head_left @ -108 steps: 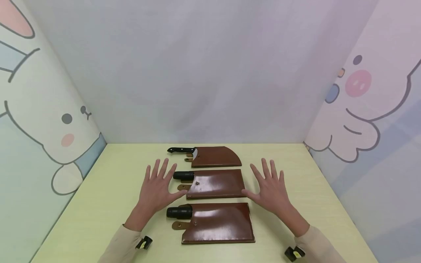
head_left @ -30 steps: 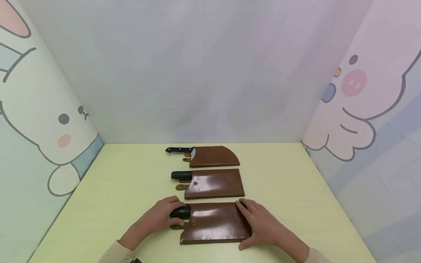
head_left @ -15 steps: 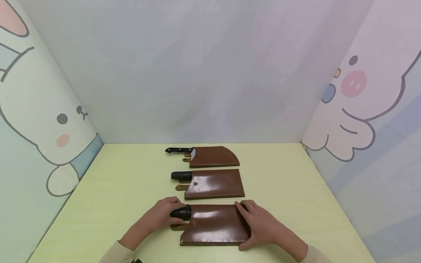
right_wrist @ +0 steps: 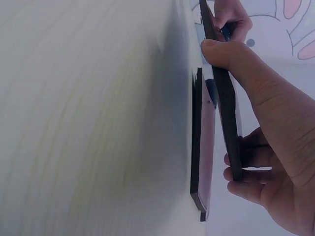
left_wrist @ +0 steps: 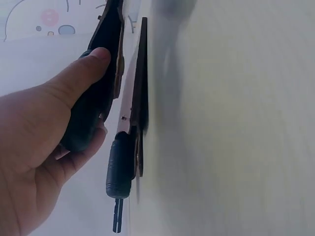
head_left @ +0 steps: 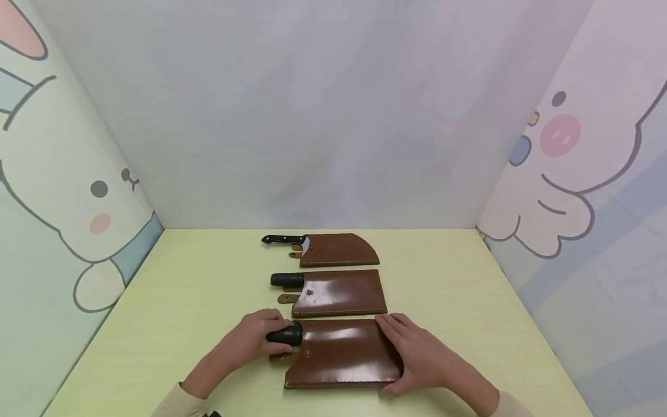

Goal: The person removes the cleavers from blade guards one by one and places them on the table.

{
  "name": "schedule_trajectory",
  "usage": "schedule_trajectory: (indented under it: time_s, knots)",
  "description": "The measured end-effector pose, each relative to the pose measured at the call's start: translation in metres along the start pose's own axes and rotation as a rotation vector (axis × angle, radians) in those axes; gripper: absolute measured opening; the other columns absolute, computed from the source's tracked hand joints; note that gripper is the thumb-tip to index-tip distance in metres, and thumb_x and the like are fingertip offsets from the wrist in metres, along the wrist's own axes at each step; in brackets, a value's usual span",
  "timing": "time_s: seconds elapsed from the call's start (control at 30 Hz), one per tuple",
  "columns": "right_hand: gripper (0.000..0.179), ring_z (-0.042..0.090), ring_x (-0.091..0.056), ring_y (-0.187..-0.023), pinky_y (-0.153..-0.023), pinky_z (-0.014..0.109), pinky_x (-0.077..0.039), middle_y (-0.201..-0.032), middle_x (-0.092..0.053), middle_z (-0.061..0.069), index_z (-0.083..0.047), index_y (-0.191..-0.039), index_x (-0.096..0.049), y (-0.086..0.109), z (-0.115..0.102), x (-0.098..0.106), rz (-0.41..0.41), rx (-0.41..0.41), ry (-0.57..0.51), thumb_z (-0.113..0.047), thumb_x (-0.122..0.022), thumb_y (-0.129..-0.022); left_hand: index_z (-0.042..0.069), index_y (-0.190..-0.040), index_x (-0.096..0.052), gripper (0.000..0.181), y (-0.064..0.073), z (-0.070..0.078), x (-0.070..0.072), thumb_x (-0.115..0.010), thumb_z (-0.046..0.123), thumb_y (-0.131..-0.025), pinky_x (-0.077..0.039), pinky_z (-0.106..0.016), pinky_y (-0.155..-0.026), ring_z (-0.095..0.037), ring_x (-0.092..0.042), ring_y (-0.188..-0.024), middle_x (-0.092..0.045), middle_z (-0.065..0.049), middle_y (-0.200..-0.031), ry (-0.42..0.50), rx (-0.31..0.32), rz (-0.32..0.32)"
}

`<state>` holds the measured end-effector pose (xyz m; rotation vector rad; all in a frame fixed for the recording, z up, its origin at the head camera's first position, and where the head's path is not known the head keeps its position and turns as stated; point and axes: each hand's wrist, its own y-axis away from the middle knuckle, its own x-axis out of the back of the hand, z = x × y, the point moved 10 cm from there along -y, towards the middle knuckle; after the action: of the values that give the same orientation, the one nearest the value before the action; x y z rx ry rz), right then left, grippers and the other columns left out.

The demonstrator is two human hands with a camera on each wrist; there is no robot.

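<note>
Three cleavers in brown leather sheaths form a column in the head view. Both hands hold the nearest one. My left hand [head_left: 251, 337] grips its black handle [head_left: 290, 334], with the thumb over the handle in the left wrist view. My right hand [head_left: 419, 354] holds the right end of its glossy sheath [head_left: 341, 354], thumb at the near edge and fingers at the far edge. Both wrist views show this sheath [right_wrist: 226, 105] raised off the table. A strap [head_left: 281, 358] by the handle is partly hidden by the left hand.
On the pale yellow table [head_left: 495, 324], the middle sheath [head_left: 344, 293] lies just beyond, its black handle [head_left: 286, 280] pointing left. Farther back lies a rounded sheath [head_left: 341, 250] with a riveted knife handle [head_left: 283, 239]. A pale back wall [head_left: 323, 116] and cartoon-printed side walls enclose the table.
At first both hands were spread open above the table. They then took hold of the nearest sheathed cleaver at its two ends, and it has since shifted slightly and lifted.
</note>
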<state>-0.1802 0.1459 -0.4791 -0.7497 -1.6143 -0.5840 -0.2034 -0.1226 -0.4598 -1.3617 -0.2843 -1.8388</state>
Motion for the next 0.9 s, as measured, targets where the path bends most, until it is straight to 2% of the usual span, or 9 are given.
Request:
schedule_trajectory:
  time_s: [0.3, 0.63, 0.9]
  knots:
    - [0.124, 0.035, -0.042, -0.145, -0.103, 0.048, -0.05, -0.158, -0.042, 0.021, 0.001, -0.157, -0.034, 0.004, -0.006, 0.017, 0.051, 0.031, -0.01, -0.08, -0.074, -0.071, 0.015, -0.11, -0.079, 0.035, -0.001, 0.006, 0.016, -0.086, 0.037, -0.083, -0.051, -0.02, -0.068, 0.001, -0.052, -0.082, -0.06, 0.012, -0.094, -0.014, -0.033, 0.049]
    - [0.124, 0.035, -0.048, -0.141, -0.098, 0.049, -0.053, -0.156, -0.046, 0.016, -0.003, -0.157, -0.036, 0.005, -0.007, 0.027, 0.081, 0.024, -0.006, -0.078, -0.078, -0.068, 0.015, -0.109, -0.079, 0.038, 0.001, 0.008, 0.024, -0.085, 0.041, -0.083, -0.049, -0.018, -0.065, 0.003, -0.051, -0.078, -0.057, 0.015, -0.092, 0.016, -0.007, 0.075]
    - [0.124, 0.037, -0.049, -0.14, -0.097, 0.049, -0.054, -0.156, -0.046, 0.016, -0.004, -0.157, -0.036, 0.006, -0.007, 0.03, 0.108, 0.031, -0.019, -0.075, -0.081, -0.067, 0.014, -0.11, -0.079, 0.037, 0.002, 0.008, 0.029, -0.087, 0.035, -0.081, -0.05, -0.019, -0.065, 0.001, -0.052, -0.08, -0.059, 0.014, -0.093, 0.054, 0.022, 0.086]
